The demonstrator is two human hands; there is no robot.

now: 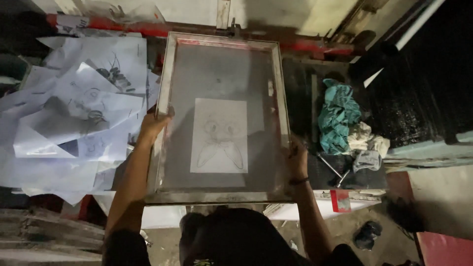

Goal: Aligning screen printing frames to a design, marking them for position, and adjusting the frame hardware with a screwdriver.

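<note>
We see a rectangular screen-printing frame (222, 118) with pale rails and grey mesh, lying flat. Through its mesh shows a white sheet (219, 135) bearing a faint, bug-eyed line drawing, centred beneath.

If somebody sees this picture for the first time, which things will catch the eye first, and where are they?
In the centre, the large screen-printing frame stands out, with a sheet bearing a drawn design showing through its mesh. The left hand grips its left rail and the right hand its right rail. To the left lies a heap of printed white papers, and to the right a teal rag on a dark surface.
</note>
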